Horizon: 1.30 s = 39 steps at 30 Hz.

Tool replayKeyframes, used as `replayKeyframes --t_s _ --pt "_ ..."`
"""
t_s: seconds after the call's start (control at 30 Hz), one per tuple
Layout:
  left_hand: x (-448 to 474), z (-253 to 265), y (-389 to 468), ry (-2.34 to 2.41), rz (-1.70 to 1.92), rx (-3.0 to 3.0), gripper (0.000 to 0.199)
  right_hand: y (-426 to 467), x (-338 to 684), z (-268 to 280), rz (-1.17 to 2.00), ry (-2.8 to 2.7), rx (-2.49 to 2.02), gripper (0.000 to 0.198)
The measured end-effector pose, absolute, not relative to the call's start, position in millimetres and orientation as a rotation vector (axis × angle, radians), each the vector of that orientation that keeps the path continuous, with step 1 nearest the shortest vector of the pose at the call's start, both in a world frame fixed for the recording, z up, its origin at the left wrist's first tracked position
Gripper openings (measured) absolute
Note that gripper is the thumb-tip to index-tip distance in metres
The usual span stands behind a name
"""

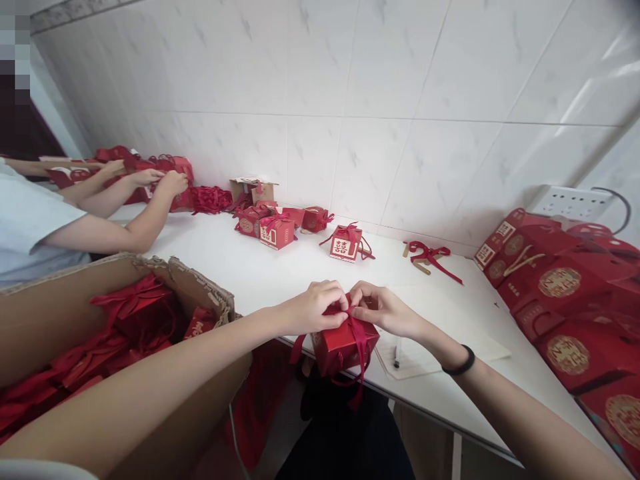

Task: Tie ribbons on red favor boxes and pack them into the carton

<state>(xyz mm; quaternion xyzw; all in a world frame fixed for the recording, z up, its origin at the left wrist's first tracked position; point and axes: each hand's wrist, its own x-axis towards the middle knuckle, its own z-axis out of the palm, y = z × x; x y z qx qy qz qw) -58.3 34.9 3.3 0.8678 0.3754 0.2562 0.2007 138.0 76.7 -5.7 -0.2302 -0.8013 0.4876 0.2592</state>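
Observation:
A small red gift box (333,343) sits at the table's front edge, right in front of me. Around its top runs a red ribbon (358,333), with tails hanging down the near side. My left hand (325,307) pinches the ribbon at the top of the box from the left. From the right, my right hand (383,308) grips the same ribbon, its fingertips close to those of the left. The knot itself is partly hidden by my fingers. A dark band (460,360) circles my right wrist.
A cardboard box (200,283) of red ribboned boxes stands at left. Beyond it, co-workers' hands (173,183) handle red boxes. Finished-looking boxes (345,243) and a loose ribbon (430,253) lie further back. Paper and a pen (397,353) are beside my box; larger red boxes (560,283) line the right.

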Motion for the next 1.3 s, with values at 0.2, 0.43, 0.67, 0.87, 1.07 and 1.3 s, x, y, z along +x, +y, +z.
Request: replayKeyframes --t_s 0.2,0.43,0.67,0.87,1.07,1.3 --pt "-54 0 35 1.027 0.826 2.388 0.009 75 133 34 0.565 -2.783 -0.645 0.004" --pt "-55 3 37 1.190 0.810 2.344 0.014 79 125 39 0.598 -2.838 -0.781 0.017" --pt "-59 5 42 1.324 0.732 2.406 0.007 81 148 54 1.034 -2.711 -0.574 0.016" --pt "-62 0 42 1.265 0.837 2.375 0.005 79 140 43 0.744 -2.673 -0.692 0.008" --pt "-61 3 40 1.277 0.865 2.378 0.005 89 138 38 1.046 -2.717 -0.642 0.008" --pt "-60 3 40 1.215 0.957 2.362 0.005 104 146 43 1.651 -2.754 -0.585 0.023"
